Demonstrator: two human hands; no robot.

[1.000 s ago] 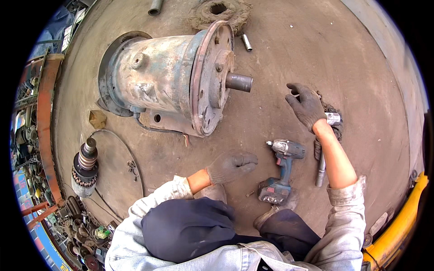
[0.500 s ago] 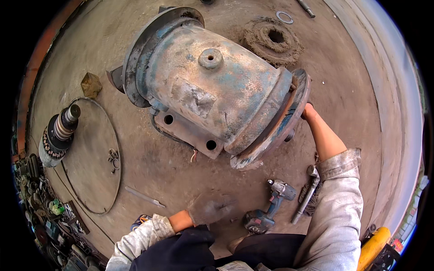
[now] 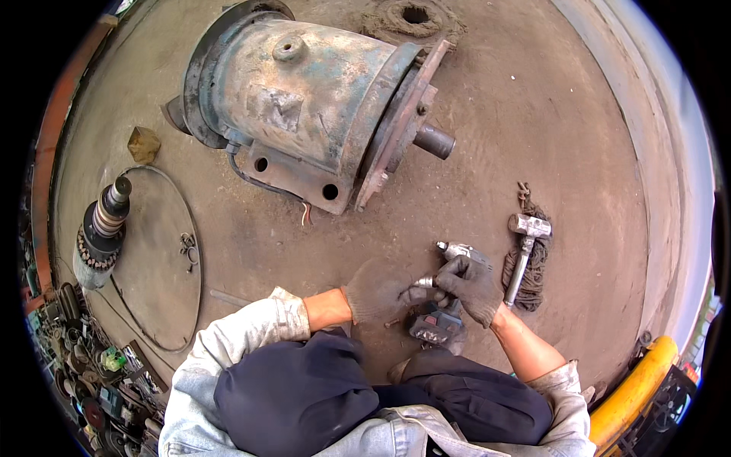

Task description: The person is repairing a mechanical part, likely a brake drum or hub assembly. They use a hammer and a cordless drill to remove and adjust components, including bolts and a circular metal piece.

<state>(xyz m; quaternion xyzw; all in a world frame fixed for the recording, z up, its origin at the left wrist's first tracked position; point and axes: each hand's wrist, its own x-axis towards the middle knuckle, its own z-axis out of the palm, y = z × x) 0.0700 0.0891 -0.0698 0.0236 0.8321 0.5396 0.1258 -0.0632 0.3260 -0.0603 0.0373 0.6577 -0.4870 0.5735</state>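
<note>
Both my hands wear dark grey work gloves and meet over the floor in front of my knees. Between them is a small silvery metal cylinder (image 3: 424,282) that looks like a socket. My right hand (image 3: 467,289) is closed, pinching it at its right end. My left hand (image 3: 381,290) reaches it from the other side, its fingertips closed at the cylinder and slightly blurred. Beneath the right hand lies a cordless impact wrench (image 3: 435,327), its handle partly hidden by the glove. Beyond stands a large, worn motor housing (image 3: 312,95) with a flange (image 3: 407,114) and a protruding shaft (image 3: 435,142).
Right of my hands, a hammer (image 3: 522,259) lies on coiled rope (image 3: 537,278). A slip-ring rotor (image 3: 105,228) and a wire loop (image 3: 199,259) are at left. Assorted parts (image 3: 84,381) crowd the lower left. A yellow cylinder (image 3: 640,388) stands lower right.
My right hand has left the motor flange and come back to the small metal cylinder. My left hand has moved up and right to meet it. The view has shifted, with the shaft now showing.
</note>
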